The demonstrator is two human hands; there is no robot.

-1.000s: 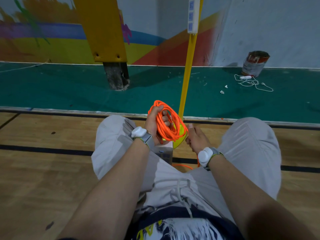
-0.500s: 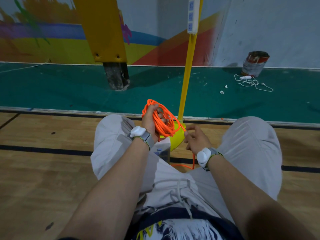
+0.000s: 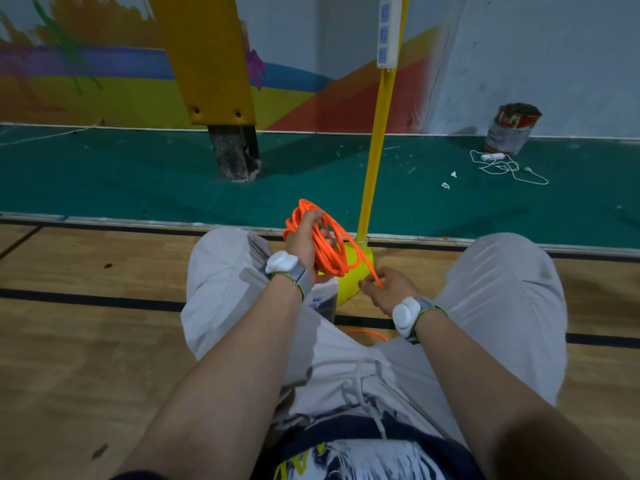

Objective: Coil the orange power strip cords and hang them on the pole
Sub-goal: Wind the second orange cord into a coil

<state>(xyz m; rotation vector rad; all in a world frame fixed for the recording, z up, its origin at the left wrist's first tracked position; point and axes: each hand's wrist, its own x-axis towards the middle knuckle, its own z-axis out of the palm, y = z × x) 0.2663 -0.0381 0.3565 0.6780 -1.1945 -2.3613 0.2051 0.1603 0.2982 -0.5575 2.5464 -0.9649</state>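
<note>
Shifted since a moment ago: left hand [image 3: 306, 242] raised a little with its orange coil [image 3: 323, 244], right hand [image 3: 386, 289] drawn out to the side and down, pulling a strand taut from the loops. Left fingers wrapped shut through the bundle, several turns stacked in the palm; right fingertips [image 3: 367, 284] pinched lightly on the single orange line, otherwise half open. Coil held just in front of the yellow pole [image 3: 375, 150] and above its yellow base [image 3: 353, 275]; a short slack length [image 3: 367, 333] visible on the floor between the knees, a white power strip [image 3: 322, 299] resting against the left thigh. Another power strip [image 3: 388, 32] already up on the pole. Likely trouble from here: loops slipping off the left fingers if the grip eases during the next wrap, uneven turns tangling into a knot, or the slack snagging under a leg and jerking the bundle loose. Possible too: a hard tug dragging the strip along the floor or straining the cord where it enters the housing.
</note>
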